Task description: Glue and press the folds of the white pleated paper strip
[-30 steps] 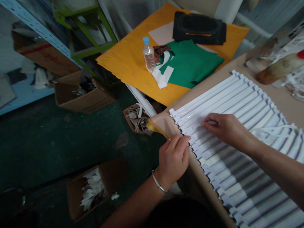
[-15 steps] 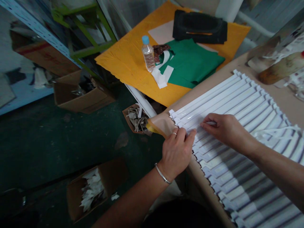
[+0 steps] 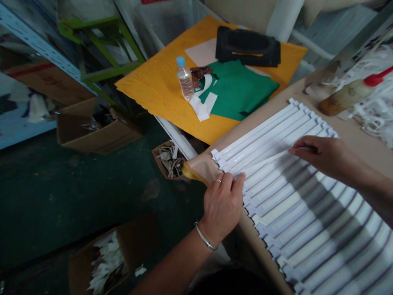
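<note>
Overlapping white folded strips [image 3: 285, 231] lie in a long row on the brown-covered table. At their near left end rests my left hand [image 3: 223, 200], fingers bent and close together, the fingertips pressing down one end of a thin white strip [image 3: 267, 159]. The other end is pinched between the thumb and fingers of my right hand [image 3: 322, 153], raised slightly over the row. Between both hands the thin strip runs nearly straight along a folded piece. My left fingertips partly hide its near end.
Beyond the table, a yellow sheet [image 3: 153, 88] carries a water bottle [image 3: 185, 82], green fabric [image 3: 242, 88] and a black case [image 3: 248, 47]. A red-tipped glue bottle [image 3: 346, 96] lies at the right. Cardboard boxes [image 3: 101, 137] of scraps stand on the floor at left.
My right hand has moved right, away from my left hand, drawing the thin white strip out between them. My left hand stays at the row's edge. The view has shifted slightly.
</note>
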Demonstrator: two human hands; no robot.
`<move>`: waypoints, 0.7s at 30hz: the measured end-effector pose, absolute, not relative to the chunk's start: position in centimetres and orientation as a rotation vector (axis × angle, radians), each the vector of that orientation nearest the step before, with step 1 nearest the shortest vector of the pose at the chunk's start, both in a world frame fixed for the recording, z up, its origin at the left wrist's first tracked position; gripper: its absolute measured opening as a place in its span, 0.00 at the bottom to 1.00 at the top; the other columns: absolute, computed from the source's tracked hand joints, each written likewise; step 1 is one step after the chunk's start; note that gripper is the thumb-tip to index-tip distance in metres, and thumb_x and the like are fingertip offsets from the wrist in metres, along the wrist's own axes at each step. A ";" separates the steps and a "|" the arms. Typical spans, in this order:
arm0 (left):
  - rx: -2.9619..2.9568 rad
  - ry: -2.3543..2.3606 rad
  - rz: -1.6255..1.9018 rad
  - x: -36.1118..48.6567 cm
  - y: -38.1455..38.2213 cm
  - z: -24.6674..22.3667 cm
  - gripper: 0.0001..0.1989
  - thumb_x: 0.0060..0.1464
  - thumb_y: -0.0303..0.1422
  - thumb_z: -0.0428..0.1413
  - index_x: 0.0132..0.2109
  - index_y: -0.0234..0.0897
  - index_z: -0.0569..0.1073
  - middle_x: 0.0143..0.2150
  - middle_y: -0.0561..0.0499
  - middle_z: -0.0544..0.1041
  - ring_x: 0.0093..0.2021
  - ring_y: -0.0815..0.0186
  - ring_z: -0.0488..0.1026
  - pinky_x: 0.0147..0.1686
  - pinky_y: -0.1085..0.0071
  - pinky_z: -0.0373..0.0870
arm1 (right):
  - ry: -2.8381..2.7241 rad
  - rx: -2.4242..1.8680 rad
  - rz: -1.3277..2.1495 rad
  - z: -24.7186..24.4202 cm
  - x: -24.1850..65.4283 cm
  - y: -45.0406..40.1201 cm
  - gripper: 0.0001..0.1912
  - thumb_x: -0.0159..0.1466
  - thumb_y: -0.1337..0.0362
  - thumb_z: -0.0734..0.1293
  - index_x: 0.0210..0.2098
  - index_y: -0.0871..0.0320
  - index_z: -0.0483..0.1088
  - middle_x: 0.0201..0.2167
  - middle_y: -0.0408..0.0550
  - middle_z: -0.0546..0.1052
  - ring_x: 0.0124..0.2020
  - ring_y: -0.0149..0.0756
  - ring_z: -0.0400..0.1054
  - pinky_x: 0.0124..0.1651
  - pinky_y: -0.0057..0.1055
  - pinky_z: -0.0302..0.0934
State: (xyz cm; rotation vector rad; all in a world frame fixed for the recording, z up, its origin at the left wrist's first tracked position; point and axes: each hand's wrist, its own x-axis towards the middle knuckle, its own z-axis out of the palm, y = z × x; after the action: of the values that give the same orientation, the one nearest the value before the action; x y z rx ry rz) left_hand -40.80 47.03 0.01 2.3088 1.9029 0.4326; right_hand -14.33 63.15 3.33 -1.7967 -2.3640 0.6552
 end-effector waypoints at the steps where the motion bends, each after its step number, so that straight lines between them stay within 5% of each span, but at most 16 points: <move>1: 2.308 1.904 0.442 -40.8 47.0 0.0 0.19 0.66 0.27 0.53 0.61 0.41 0.71 0.40 0.48 0.72 0.42 0.59 0.72 0.38 0.61 0.72 | -2.340 -1.832 0.640 3.3 -13.4 63.7 0.16 0.64 0.49 0.66 0.34 0.55 0.76 0.20 0.44 0.72 0.23 0.34 0.63 0.29 0.33 0.54; 21: 2.292 1.901 0.505 -41.0 47.1 -0.3 0.20 0.65 0.26 0.51 0.61 0.40 0.71 0.39 0.47 0.73 0.41 0.59 0.72 0.40 0.61 0.73 | -2.311 -1.986 0.483 1.4 -14.1 67.9 0.10 0.59 0.55 0.68 0.30 0.55 0.76 0.24 0.44 0.77 0.27 0.35 0.68 0.30 0.29 0.56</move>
State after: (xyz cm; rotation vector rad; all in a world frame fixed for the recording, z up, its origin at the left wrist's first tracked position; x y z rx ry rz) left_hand -40.97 47.12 -0.26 2.2921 1.9005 0.5054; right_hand -14.12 67.89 1.39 -1.9858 -2.3107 0.4834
